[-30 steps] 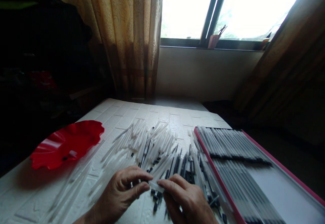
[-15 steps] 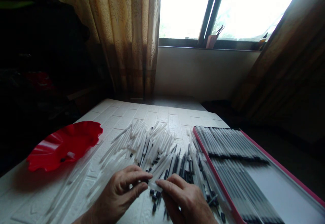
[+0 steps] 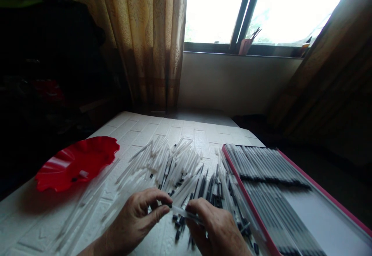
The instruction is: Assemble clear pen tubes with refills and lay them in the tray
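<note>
My left hand pinches a small black pen plug between thumb and fingertips. Closed round a clear pen barrel is my right hand; the barrel's end points left and meets the plug or lies close against it, I cannot tell which. Below the barrel lie several loose black plugs. Just beyond my hands spreads a pile of whitish clear barrels, with dark refills on its right side.
A red wavy-edged dish with small pieces in it stands at the left. To the right lies a pink-edged box with rows of assembled pens. More long clear tubes rest on the white brick-patterned table.
My right hand has shifted slightly right and back along the barrel, so more of the barrel shows between the hands. My left hand keeps its pinch. The whole view has moved a little.
</note>
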Demonstrator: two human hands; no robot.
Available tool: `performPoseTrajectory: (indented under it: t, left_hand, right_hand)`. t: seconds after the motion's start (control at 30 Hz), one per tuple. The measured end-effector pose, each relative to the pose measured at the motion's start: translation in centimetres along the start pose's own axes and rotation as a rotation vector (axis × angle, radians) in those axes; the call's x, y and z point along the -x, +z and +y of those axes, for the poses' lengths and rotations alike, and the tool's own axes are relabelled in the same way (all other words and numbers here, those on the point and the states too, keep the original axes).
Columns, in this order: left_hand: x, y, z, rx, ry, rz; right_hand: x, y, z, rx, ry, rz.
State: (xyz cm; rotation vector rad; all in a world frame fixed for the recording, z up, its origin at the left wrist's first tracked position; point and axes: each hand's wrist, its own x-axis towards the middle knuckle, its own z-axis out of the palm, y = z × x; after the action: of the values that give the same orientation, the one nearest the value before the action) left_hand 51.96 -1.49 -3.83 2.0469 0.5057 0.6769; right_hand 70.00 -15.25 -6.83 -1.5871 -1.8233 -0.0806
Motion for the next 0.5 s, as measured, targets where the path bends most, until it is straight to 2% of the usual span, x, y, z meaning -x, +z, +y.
performPoseTrajectory:
  t: [0.2,0.5]
  left_hand:
    - [-0.07,0.03,-0.29,-0.005,0.085,0.019]
    - [-0.02,0.04,-0.57,-0.045,0.153,0.051]
  right_hand:
    - [-0.22,-0.08,0.12,0.02,-0.006,-0.025]
    - [0.2,0.2,0.02,-0.018,0.038,0.007]
